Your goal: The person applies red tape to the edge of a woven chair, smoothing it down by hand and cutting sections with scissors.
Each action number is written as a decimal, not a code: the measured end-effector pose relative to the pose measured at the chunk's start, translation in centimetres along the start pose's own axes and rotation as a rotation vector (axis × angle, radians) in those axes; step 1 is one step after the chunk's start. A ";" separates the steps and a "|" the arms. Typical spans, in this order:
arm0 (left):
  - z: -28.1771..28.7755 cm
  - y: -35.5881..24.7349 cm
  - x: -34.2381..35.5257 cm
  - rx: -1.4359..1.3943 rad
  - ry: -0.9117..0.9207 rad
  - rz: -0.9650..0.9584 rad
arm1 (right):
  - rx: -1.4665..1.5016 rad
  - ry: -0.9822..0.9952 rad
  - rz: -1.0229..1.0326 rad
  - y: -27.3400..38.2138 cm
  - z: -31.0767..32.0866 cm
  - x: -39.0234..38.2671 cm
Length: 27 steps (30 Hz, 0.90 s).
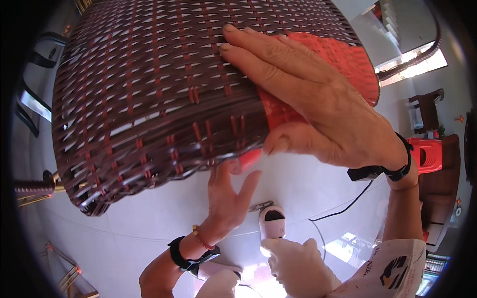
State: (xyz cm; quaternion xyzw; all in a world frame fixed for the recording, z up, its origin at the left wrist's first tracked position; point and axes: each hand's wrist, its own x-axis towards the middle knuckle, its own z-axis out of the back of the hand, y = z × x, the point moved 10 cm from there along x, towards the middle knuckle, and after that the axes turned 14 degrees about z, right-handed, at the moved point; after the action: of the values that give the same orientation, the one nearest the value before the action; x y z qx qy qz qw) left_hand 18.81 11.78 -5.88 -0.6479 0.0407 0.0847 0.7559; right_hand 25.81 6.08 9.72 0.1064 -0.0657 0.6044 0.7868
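Observation:
A large woven wicker piece (149, 99) in dark brown and red strips fills the upper view. Over its right part lies a smooth red patch (343, 59). My right hand (318, 99) rests on the weave and this patch, fingers stretched out and thumb near the lower edge. Below that edge is my left hand (226, 198), its thumb spread away from the fingers, whose tips are partly hidden by the weave. Close to those fingertips is a small red rounded piece (248, 160); whether they touch it I cannot tell.
A dark cable (348, 203) runs over the pale floor (119, 218) near my slippered foot (272, 223). A red plastic stool (428, 155) and brown wooden furniture (447, 184) are at the right. Dark curved frames (42, 59) stand at the far left.

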 end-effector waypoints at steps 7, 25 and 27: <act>4.3 -7.5 -2.6 0.325 -0.022 -0.153 | -0.035 0.059 -0.134 -3.4 0.6 -1.1; -1.8 -14.0 4.3 1.230 0.062 -0.136 | 0.128 -0.068 -0.366 -2.1 -0.3 -4.3; -1.8 -14.3 4.1 1.259 0.069 -0.105 | 0.122 -0.023 -0.340 -2.6 -0.1 -5.0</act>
State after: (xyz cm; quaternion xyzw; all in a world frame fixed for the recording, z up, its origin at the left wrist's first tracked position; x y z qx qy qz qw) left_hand 25.51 8.24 7.01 -0.0824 0.0753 -0.0138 0.9937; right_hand 26.98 0.78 8.22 0.1703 -0.0191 0.4643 0.8689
